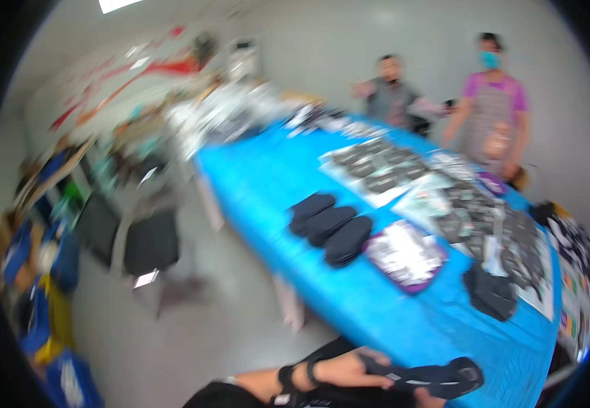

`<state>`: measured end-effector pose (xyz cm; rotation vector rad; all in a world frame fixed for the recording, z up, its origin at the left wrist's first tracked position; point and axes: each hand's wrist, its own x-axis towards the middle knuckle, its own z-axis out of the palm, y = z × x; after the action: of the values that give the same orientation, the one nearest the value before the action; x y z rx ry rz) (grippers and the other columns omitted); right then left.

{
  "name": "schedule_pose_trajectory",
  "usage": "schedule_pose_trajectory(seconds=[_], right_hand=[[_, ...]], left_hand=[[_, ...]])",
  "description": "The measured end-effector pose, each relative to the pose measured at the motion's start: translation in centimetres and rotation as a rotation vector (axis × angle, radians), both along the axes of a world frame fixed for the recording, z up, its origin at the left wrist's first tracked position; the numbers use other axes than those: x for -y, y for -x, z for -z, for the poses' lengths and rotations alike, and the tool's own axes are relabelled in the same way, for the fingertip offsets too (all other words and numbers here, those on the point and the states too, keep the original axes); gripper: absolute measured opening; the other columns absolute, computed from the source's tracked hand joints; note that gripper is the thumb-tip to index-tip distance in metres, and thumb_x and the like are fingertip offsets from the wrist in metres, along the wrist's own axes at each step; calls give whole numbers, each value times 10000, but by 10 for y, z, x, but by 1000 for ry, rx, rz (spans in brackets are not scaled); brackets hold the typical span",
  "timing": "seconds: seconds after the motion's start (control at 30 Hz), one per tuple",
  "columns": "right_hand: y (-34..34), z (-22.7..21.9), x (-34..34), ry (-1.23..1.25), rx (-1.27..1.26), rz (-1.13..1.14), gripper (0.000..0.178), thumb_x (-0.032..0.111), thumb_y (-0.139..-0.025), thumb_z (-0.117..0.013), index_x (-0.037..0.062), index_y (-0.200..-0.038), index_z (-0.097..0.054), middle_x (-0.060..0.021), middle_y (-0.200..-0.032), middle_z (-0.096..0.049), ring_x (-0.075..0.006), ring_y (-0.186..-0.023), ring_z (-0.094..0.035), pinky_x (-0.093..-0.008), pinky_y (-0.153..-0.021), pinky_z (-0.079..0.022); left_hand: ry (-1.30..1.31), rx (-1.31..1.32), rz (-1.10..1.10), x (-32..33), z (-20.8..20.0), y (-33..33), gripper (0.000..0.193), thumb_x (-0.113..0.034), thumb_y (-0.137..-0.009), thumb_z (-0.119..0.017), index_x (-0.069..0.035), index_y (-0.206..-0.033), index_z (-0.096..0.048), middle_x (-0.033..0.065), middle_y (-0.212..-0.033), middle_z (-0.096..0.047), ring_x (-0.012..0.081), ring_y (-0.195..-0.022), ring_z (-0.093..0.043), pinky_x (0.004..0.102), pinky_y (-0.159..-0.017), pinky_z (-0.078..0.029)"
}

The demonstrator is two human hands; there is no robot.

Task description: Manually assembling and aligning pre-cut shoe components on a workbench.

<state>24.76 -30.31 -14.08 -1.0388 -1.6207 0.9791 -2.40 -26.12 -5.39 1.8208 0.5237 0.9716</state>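
My left hand (347,369) is closed on one end of a dark sock (438,378) at the near edge of the blue-covered table (261,197). The sock stretches to the right, its wider end near the table cover. Under its middle, my right hand (429,398) shows only in part at the lower edge; its fingers seem to be on the sock, but their grip is hidden. Beyond my hands lie stacks of dark folded socks (331,229). Beside them stands a purple basket (415,287) full of small white pieces.
Another dark pile (490,292) lies to the right, next to sheets bearing many dark items (472,211). Clear plastic bags (230,112) heap at the far end. Two people (496,119) stand across the table. A black chair (151,243) and blue bags (70,381) are on the left.
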Motion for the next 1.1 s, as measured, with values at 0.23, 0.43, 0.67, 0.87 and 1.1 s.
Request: schedule_pose_trajectory(seconds=[0.23, 0.43, 0.67, 0.87, 1.1], right_hand=[[-17, -36, 9, 67, -394, 50, 478, 138, -807, -640, 9, -1220, -437, -122, -1180, -504, -222, -1096, -473, -395, -958, -350], [-54, -32, 32, -85, -490, 401, 438, 119, -754, -669, -11, -1123, -472, -132, -1041, -563, -226, -955, -558, -377, -851, -446], [-43, -62, 36, -191, -529, 401, 374, 62, -817, -606, -17, -1163, -489, -87, -1082, -567, -179, -979, -535, -309, -868, -400], [-6, -75, 15, -305, -622, 305, 333, 16, -808, -603, -35, -1128, -526, -99, -1096, -562, -175, -988, -539, -296, -853, -415], [-6, -64, 29, -130, -445, 317, 301, 9, -823, -583, -36, -1118, -540, -96, -1095, -564, -169, -1001, -537, -291, -853, -421]], left_hand=[[105, 268, 368, -39, -10, 29, 143, -113, -745, -717, -9, -814, -647, 128, -841, -635, 260, -818, -599, 365, -764, -470], [-727, 718, 366, -15, -102, 115, 366, -470, -692, -738, -142, -671, -577, -35, -663, -568, 103, -614, -535, 241, -576, -439], [-400, 878, 418, -22, -77, 67, 472, -328, -790, -685, -128, -490, -382, -1, -433, -427, 138, -362, -391, 277, -377, -332], [289, 235, 189, -39, -9, -86, 373, -167, -685, -785, -21, -951, -568, 87, -963, -586, 187, -864, -569, 318, -772, -451], [333, 5, 257, -20, -6, -118, 292, -98, -762, -713, -7, -998, -568, 31, -909, -606, 98, -823, -534, 251, -718, -432]])
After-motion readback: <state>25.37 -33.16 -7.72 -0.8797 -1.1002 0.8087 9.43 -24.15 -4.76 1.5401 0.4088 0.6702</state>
